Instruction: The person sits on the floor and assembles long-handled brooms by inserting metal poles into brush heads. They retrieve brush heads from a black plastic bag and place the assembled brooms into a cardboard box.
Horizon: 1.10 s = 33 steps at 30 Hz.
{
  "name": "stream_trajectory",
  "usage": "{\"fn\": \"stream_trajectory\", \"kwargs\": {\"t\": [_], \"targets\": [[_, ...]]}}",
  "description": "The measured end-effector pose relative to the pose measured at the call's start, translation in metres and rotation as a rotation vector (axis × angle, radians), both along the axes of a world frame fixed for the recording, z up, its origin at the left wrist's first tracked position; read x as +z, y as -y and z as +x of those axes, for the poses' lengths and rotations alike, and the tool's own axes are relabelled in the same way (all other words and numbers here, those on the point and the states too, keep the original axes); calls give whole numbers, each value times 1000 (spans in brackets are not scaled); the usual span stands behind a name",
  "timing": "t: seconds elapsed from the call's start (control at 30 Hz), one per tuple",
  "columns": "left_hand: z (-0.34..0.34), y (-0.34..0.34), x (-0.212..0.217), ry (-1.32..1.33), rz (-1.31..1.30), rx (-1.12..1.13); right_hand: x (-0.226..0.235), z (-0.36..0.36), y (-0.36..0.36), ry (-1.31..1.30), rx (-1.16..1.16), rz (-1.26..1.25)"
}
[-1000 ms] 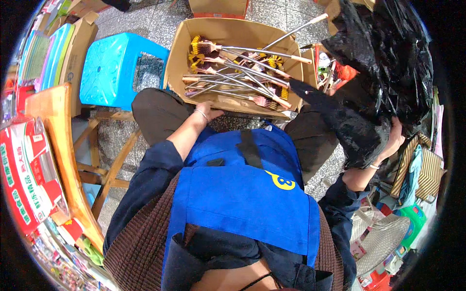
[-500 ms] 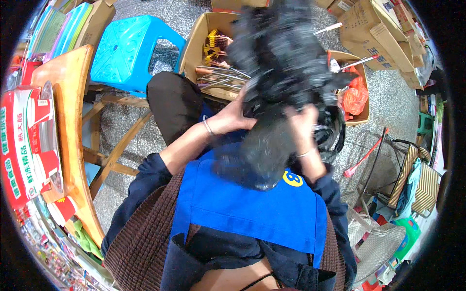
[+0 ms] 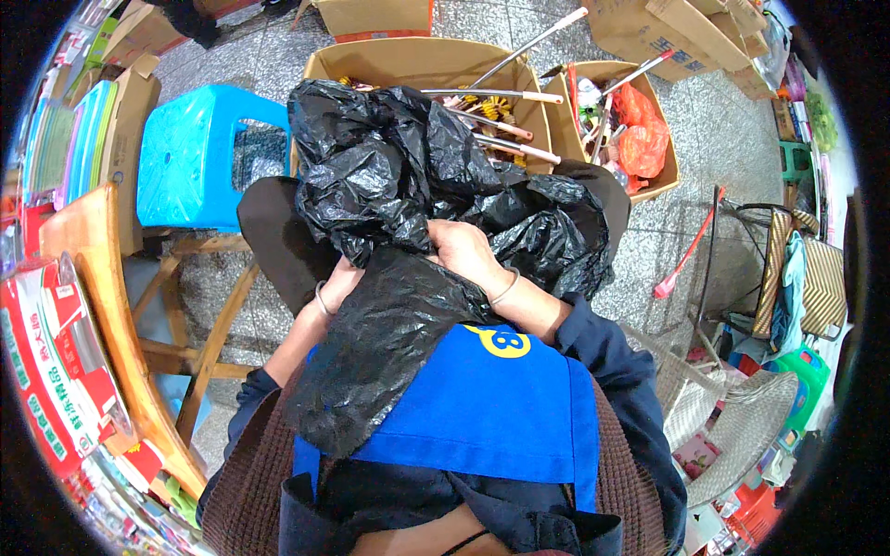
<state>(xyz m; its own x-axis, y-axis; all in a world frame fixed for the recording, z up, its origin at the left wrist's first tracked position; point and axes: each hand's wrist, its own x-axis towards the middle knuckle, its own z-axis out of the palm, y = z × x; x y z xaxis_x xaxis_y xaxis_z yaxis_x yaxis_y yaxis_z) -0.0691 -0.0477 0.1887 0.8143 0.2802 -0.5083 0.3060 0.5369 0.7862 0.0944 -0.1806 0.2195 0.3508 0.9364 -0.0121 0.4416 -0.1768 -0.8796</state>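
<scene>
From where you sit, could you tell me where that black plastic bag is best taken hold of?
Probably at the gathered middle of the black plastic bag, coming from the near side: both the right hand and left hand already pinch it there, and the film bunches into graspable folds while its tail drapes over the blue apron.

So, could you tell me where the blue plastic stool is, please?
In the head view, the blue plastic stool stands upper left, beside the large cardboard box, left of the black plastic bag.

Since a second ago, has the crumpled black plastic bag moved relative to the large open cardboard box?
Yes. The crumpled black plastic bag was out at the person's right, beside the large open cardboard box; now it lies on the lap in front of that box, gripped by both hands.
</scene>
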Motion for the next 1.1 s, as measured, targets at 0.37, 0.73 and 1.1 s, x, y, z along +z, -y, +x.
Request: {"fn": "stream_trajectory", "kwargs": {"t": [0.37,0.73,1.1], "targets": [[23,-13,42,139,-3,30,26,80,-16,-623,-455,268],[86,3,11,8,-400,358,56,64,-28,-635,-75,154],[91,-67,28,438,-99,-145,55,123,14,-478,-425,285]]}}
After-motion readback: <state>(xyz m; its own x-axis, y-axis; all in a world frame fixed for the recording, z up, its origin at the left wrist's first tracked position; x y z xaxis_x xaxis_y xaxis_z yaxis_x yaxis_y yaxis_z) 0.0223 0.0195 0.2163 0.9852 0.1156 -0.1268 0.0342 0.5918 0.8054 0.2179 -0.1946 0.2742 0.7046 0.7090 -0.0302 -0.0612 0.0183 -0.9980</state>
